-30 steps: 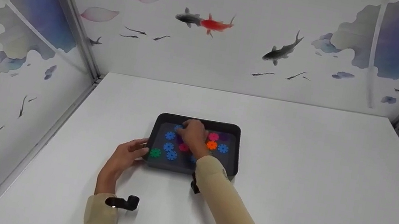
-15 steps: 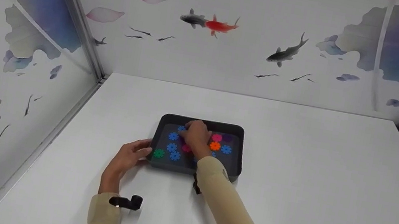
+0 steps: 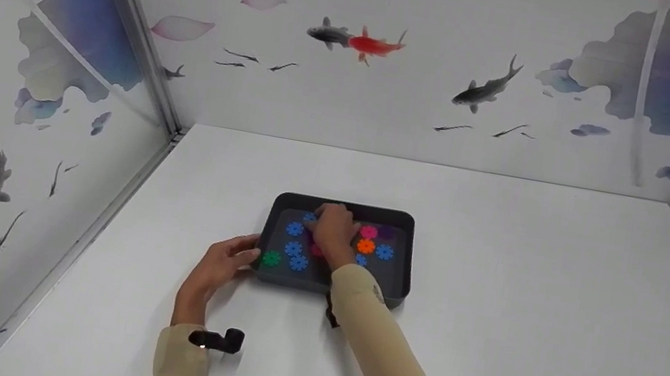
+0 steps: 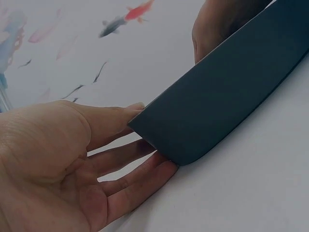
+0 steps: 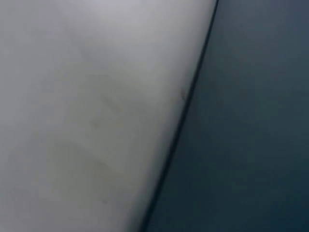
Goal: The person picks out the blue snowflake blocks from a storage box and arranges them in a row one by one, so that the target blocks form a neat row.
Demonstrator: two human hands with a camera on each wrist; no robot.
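A dark tray (image 3: 389,277) sits on the white surface (image 3: 527,302). The person's left hand (image 3: 220,264) touches its outer wall between 8 and 9 o'clock. The right hand (image 3: 335,230) dips inside the tray, just shy of 12 o'clock; whether it holds anything is hidden. Notched discs lie around it: a green disc (image 3: 272,258) near 8 o'clock, a blue disc (image 3: 295,228) between 9 and 10, a pink disc (image 3: 368,232) and a purple disc (image 3: 386,232) towards 2, an orange disc (image 3: 366,246) closer to 3. Beige sleeves (image 3: 393,368) enter from 5 and 7 o'clock. Beyond, at 12 o'clock, a fish-patterned wall (image 3: 354,116) rises
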